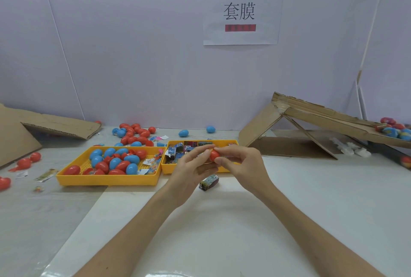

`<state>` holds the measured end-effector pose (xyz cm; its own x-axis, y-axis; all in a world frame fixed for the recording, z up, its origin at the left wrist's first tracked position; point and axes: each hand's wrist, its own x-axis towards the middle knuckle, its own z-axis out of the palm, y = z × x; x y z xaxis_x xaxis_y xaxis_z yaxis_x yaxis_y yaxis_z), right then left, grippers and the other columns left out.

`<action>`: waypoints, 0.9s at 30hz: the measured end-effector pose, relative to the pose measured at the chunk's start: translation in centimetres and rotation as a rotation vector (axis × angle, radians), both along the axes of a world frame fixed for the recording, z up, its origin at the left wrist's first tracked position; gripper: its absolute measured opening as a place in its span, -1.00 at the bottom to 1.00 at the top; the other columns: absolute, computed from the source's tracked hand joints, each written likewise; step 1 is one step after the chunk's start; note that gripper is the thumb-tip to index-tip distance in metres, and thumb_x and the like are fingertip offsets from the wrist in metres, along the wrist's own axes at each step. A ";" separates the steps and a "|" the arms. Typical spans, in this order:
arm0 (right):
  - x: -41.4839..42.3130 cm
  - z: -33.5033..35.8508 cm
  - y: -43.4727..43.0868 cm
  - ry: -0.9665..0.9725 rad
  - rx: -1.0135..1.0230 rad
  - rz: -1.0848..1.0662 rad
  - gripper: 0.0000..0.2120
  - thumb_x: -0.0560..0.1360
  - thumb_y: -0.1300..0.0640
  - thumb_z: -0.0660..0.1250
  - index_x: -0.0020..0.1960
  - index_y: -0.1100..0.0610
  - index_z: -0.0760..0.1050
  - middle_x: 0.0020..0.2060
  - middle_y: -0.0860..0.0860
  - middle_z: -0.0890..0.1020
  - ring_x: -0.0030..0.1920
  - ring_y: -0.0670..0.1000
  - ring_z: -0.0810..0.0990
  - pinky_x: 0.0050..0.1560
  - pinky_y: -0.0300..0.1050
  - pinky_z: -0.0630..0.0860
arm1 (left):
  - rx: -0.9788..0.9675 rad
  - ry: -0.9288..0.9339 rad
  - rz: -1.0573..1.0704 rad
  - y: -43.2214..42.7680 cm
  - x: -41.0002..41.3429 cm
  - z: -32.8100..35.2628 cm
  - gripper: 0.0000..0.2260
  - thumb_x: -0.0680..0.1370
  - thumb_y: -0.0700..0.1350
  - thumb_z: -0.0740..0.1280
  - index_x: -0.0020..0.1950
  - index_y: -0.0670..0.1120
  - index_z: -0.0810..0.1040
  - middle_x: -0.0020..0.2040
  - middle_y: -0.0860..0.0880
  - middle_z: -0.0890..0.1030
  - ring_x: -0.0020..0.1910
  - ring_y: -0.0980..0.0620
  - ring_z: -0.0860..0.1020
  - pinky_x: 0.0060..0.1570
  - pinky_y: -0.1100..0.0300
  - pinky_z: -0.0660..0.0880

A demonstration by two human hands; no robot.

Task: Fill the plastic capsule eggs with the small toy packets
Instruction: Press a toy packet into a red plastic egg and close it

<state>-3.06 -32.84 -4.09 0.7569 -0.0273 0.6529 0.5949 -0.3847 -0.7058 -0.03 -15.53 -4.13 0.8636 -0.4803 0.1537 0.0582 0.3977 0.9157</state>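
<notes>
Both my hands meet above the table's middle around one red capsule egg (214, 155). My left hand (193, 165) grips it from the left, and my right hand (241, 161) pinches it from the right with thumb and fingers. Most of the egg is hidden by my fingers. Behind my hands, a yellow tray (165, 166) holds several small toy packets (176, 151). A second yellow tray (106, 181) to its left holds several red and blue eggs (115, 162). One toy packet (209, 182) lies on the table just below my hands.
Loose red and blue eggs (135, 134) lie behind the trays and at the left edge. A cardboard ramp (311, 116) stands at the right with finished eggs (393, 131) at its lower end. Flat cardboard (44, 125) lies at the far left. A white wall closes the back.
</notes>
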 end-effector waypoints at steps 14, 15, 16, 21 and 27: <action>-0.3 -0.1 -0.1 0.100 0.066 0.083 -0.69 0.47 0.25 0.50 0.11 -0.09 0.66 -0.03 -0.14 0.74 0.03 -0.09 0.72 0.08 -0.23 0.61 | 0.076 -0.037 0.070 0.1 0.1 -0.1 -0.67 0.53 -0.08 0.41 0.28 -0.12 0.61 0.15 -0.28 0.65 0.09 -0.14 0.66 0.07 0.10 0.63; -0.3 0.0 -0.1 0.106 0.078 0.089 -0.71 0.47 0.25 0.50 0.10 -0.08 0.67 -0.03 -0.13 0.74 0.03 -0.08 0.72 0.07 -0.23 0.61 | 0.082 -0.044 0.072 0.1 0.1 -0.1 -0.66 0.52 -0.07 0.41 0.28 -0.12 0.61 0.14 -0.26 0.66 0.08 -0.14 0.66 0.07 0.10 0.63; -0.4 -0.1 0.0 0.110 0.086 0.089 -0.73 0.48 0.24 0.49 0.10 -0.05 0.68 -0.04 -0.11 0.75 0.03 -0.06 0.72 0.06 -0.22 0.62 | 0.090 -0.056 0.076 0.1 0.1 -0.1 -0.66 0.52 -0.05 0.41 0.28 -0.11 0.61 0.11 -0.25 0.67 0.06 -0.13 0.67 0.05 0.10 0.63; 0.7 1.1 -0.3 0.246 0.416 0.097 -0.82 0.54 0.25 0.43 0.13 0.15 0.67 0.01 0.06 0.74 0.02 0.03 0.72 -0.10 -0.22 0.62 | 0.307 -0.268 0.300 -0.1 0.7 -0.5 -0.75 0.61 0.09 0.31 0.24 0.06 0.57 -0.05 -0.03 0.72 -0.06 0.00 0.69 -0.07 0.14 0.64; 4.1 7.6 -4.4 0.378 1.156 0.191 -0.64 0.63 0.35 0.21 0.41 0.34 0.40 0.09 0.21 0.63 0.02 0.07 0.67 -0.02 -0.16 0.63 | 0.381 -0.294 0.665 1.4 2.7 -0.8 -0.84 0.70 -0.10 0.22 0.07 0.02 0.59 -0.14 0.04 0.68 -0.14 0.13 0.64 -0.24 0.29 0.53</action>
